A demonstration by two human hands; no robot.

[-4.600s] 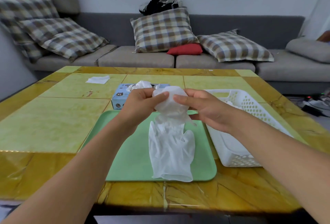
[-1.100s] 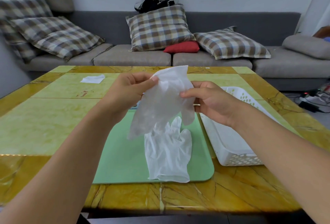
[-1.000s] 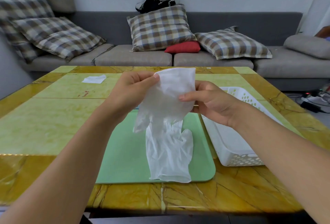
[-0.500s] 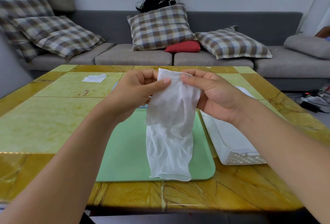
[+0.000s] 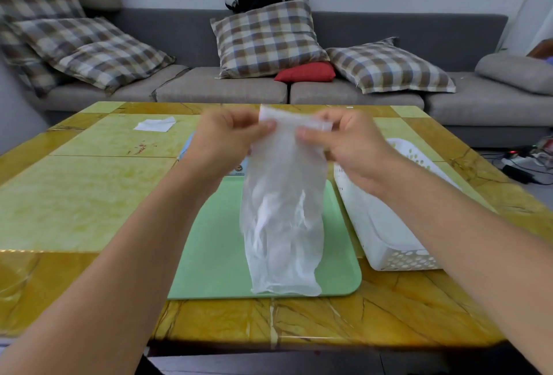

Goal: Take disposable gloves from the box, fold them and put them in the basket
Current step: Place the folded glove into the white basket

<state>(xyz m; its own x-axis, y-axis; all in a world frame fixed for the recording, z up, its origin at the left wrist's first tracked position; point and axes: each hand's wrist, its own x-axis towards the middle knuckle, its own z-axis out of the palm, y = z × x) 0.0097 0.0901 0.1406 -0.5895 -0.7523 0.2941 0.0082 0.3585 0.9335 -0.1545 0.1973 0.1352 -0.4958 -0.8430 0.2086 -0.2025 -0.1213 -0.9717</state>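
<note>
Glove above green tray, cuff pinched in left grip and right grip.

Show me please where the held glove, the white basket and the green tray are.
held glove [image 5: 284,183], head view, on its hanging middle.
white basket [image 5: 377,234], head view, on its near side wall.
green tray [image 5: 215,255], head view, on its bare left floor.

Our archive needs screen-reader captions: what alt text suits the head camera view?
Both hands, left hand and right hand, pinch the top edge of a clear disposable glove hanging over a green tray on a yellow table. A white basket stands right of the tray.
</note>
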